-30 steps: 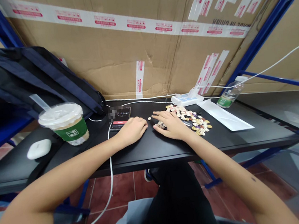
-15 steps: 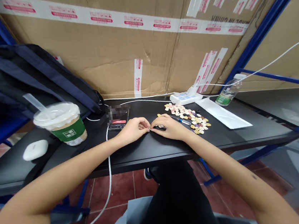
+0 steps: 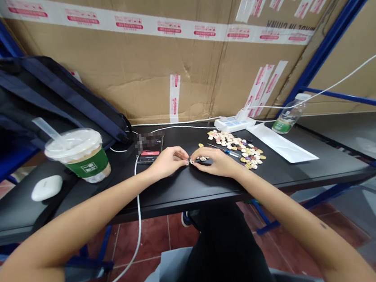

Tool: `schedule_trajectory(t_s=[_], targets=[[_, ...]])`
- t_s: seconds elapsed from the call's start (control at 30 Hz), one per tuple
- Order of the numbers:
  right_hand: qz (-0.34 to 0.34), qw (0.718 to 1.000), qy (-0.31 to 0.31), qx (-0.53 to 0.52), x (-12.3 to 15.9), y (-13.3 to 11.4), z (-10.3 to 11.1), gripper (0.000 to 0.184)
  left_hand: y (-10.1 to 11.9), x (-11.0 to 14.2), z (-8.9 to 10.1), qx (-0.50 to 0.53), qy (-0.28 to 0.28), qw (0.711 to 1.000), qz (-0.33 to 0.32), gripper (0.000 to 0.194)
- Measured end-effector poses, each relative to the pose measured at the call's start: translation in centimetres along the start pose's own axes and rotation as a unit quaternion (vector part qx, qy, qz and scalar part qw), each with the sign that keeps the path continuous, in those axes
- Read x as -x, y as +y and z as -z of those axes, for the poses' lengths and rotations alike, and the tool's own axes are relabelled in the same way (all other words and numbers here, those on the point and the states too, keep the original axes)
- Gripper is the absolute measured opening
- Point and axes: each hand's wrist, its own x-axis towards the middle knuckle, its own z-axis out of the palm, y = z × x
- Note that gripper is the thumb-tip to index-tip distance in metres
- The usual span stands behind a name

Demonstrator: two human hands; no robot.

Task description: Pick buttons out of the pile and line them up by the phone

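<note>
1. At the front middle of the black desk (image 3: pixel 186 188), our left hand (image 3: pixel 168 161) and right hand (image 3: pixel 215 161) meet fingertip to fingertip, both pinched narrow around something tiny and pale; we cannot tell exactly what it is, probably one bead.
2. Just beside the right hand lies the scattered heap of small cream, brown and purple beads (image 3: pixel 239 146), with a few dark strays (image 3: pixel 202 158) under our right fingers and a thin blue-tipped tool (image 3: pixel 225 150) lying across the pile's near edge.
3. Behind the left hand rests a dark phone (image 3: pixel 150 149) on a white cable (image 3: pixel 138 210); further left stand a lidded plastic drink cup with a green sleeve (image 3: pixel 81 156) and a white oval mouse (image 3: pixel 47 188).
4. Risk, as we judge it: the piece is small and held only by fingertips, so a slip could send it rolling off the near edge to the red tiled floor (image 3: pixel 152 244).
5. A sweep of our right wrist could scatter the loose heap.
</note>
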Motion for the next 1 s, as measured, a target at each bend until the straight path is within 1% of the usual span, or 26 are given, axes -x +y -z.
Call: schedule_trajectory(t_s=[0.27,0.4,0.57,0.67,0.73,0.8,0.87,0.93,1.0], targets=[[0.021,1.0,0.003,-0.016,0.0,-0.1,-0.1,0.012,0.0,0.0,-0.2,0.062,-0.013,0.998,-0.006,0.015],[0.028,0.999,0.029,-0.027,0.2,-0.2,-0.2,0.011,0.1,0.1,-0.3,0.095,-0.009,0.995,0.002,0.018],[0.032,0.999,0.024,-0.024,0.4,-0.2,-0.2,0.013,0.1,0.2,-0.4,0.085,-0.017,0.996,0.001,0.017],[0.017,1.0,0.001,0.015,0.4,-0.1,0.0,0.016,0.0,0.2,-0.3,0.027,-0.024,0.999,-0.002,0.011],[0.01,0.998,0.0,0.069,0.4,-0.1,0.2,0.016,-0.1,0.2,-0.1,-0.057,-0.026,0.998,-0.03,0.006],[0.002,0.99,0.011,0.139,0.5,0.0,0.5,0.016,0.0,0.4,0.1,-0.171,-0.008,0.981,-0.092,0.01],[-0.009,0.98,0.017,0.199,0.7,0.1,0.9,0.016,0.0,0.7,0.2,-0.265,0.013,0.953,-0.149,0.016],[-0.016,0.972,0.016,0.235,0.8,0.3,1.3,0.015,0.1,0.9,0.2,-0.303,0.014,0.938,-0.171,0.019],[-0.02,0.968,0.024,0.248,0.9,0.3,1.7,0.014,0.3,1.1,0.1,-0.315,0.001,0.934,-0.17,0.018]])
